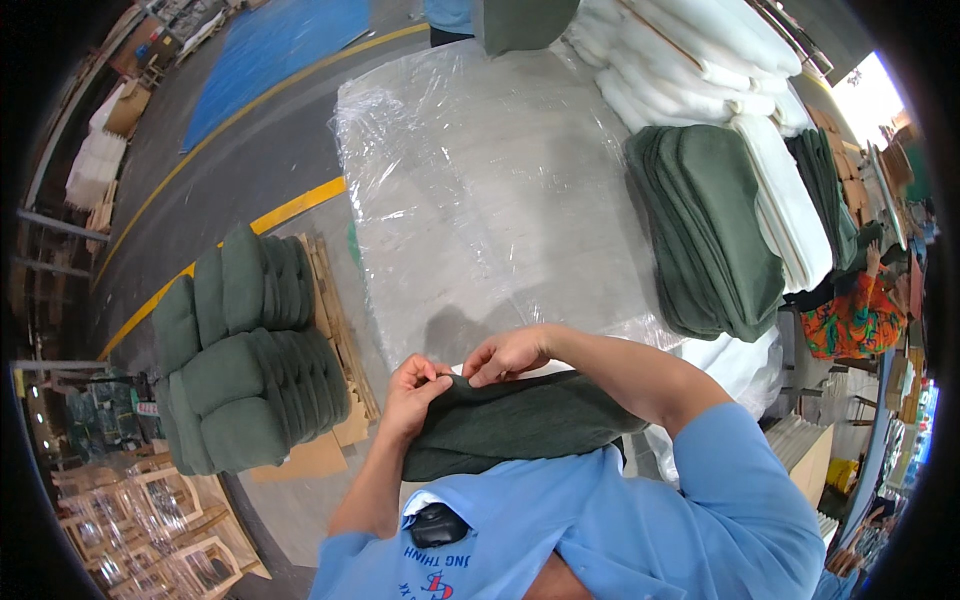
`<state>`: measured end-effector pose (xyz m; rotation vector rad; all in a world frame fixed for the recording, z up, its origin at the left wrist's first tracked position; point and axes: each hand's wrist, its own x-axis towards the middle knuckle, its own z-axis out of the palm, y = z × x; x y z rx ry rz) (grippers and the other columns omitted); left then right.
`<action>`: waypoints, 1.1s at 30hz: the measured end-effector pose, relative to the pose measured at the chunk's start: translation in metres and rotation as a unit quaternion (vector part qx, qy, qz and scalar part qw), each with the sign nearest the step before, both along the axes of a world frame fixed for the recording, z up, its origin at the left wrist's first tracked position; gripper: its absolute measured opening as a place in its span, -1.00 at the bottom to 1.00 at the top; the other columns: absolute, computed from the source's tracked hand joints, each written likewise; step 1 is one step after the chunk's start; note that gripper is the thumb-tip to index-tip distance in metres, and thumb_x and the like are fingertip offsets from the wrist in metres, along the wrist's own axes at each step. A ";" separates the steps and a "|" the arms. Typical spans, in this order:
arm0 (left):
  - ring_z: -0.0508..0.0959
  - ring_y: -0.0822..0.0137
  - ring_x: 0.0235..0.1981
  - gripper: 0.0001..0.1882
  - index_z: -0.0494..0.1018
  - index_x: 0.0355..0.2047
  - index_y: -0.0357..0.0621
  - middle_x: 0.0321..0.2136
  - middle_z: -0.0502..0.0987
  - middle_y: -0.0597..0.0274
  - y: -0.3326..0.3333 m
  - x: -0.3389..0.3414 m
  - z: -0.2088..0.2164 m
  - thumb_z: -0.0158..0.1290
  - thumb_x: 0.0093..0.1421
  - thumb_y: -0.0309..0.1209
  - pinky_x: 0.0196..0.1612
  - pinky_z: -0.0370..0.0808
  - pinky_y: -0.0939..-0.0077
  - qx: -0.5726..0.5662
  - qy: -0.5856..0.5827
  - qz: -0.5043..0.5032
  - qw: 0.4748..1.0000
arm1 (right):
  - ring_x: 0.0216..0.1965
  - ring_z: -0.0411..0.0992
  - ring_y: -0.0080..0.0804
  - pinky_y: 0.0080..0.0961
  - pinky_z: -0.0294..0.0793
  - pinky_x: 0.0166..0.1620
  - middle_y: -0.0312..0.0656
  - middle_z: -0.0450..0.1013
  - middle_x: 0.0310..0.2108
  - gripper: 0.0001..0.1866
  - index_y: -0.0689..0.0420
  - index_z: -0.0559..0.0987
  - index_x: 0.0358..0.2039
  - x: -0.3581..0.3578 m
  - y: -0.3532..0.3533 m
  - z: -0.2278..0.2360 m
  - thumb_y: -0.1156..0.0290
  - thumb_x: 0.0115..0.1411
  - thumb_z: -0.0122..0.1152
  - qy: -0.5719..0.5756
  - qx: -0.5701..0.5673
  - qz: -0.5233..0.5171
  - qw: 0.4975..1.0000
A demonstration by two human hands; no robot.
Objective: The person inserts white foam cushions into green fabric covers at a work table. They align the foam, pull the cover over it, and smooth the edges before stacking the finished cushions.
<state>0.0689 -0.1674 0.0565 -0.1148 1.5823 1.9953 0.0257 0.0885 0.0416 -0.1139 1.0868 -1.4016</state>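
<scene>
A dark green fabric cushion cover (530, 415) lies against my front at the near edge of the table. My left hand (408, 392) pinches its upper left corner. Close beside it, my right hand (505, 355) grips the same edge with thumb and fingers pressed together. A strip of white material shows along the cover's far edge, partly hidden by my right hand. The near side of the cover is tucked behind my light blue shirt.
The plastic-wrapped table (500, 190) stretches ahead. On its right are stacked green covers (705, 230), a white cushion pad (785, 205) and piled white padding (690, 60). Plump green cushions (250, 360) sit on a pallet to the left. A person in orange patterned clothing (858, 315) is far right.
</scene>
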 end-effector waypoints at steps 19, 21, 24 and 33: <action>0.55 0.47 -0.18 -0.59 0.59 0.04 -0.20 -0.21 0.64 0.31 0.003 -0.009 -0.011 0.36 0.23 -0.32 -0.05 0.50 0.48 -0.161 -0.007 -0.269 0.950 | -0.41 0.51 -0.18 -0.19 0.44 -0.30 -0.08 0.55 -0.45 -0.73 0.26 0.53 -0.33 -0.019 0.004 0.033 0.33 0.06 0.33 0.429 0.066 0.195 0.879; 0.56 0.45 -0.14 -0.54 0.58 0.09 -0.19 -0.17 0.66 0.29 0.005 -0.014 -0.005 0.37 0.22 -0.32 -0.02 0.51 0.46 -0.151 0.009 -0.299 0.942 | -0.36 0.54 0.01 -0.08 0.46 -0.25 0.12 0.57 -0.41 -0.64 0.33 0.57 -0.29 -0.015 -0.008 0.053 0.30 -0.02 0.33 0.556 0.033 0.226 0.799; 0.58 0.42 -0.07 -0.48 0.57 0.15 -0.19 -0.10 0.67 0.26 0.011 -0.027 0.009 0.37 0.21 -0.31 0.06 0.51 0.43 -0.171 0.011 -0.366 0.915 | -0.35 0.54 -0.12 -0.13 0.47 -0.24 0.04 0.57 -0.46 -0.62 0.33 0.61 -0.29 -0.015 0.008 0.041 0.30 -0.03 0.40 0.511 0.051 0.197 0.835; 0.58 0.41 -0.05 -0.43 0.57 0.18 -0.18 -0.07 0.68 0.27 0.003 -0.042 -0.004 0.38 0.20 -0.23 0.11 0.47 0.42 -0.157 -0.094 -0.411 0.893 | -0.36 0.50 -0.33 -0.26 0.45 -0.25 -0.15 0.57 -0.43 -0.68 0.23 0.63 -0.29 -0.007 0.041 0.054 0.26 0.09 0.50 0.402 0.082 0.129 0.903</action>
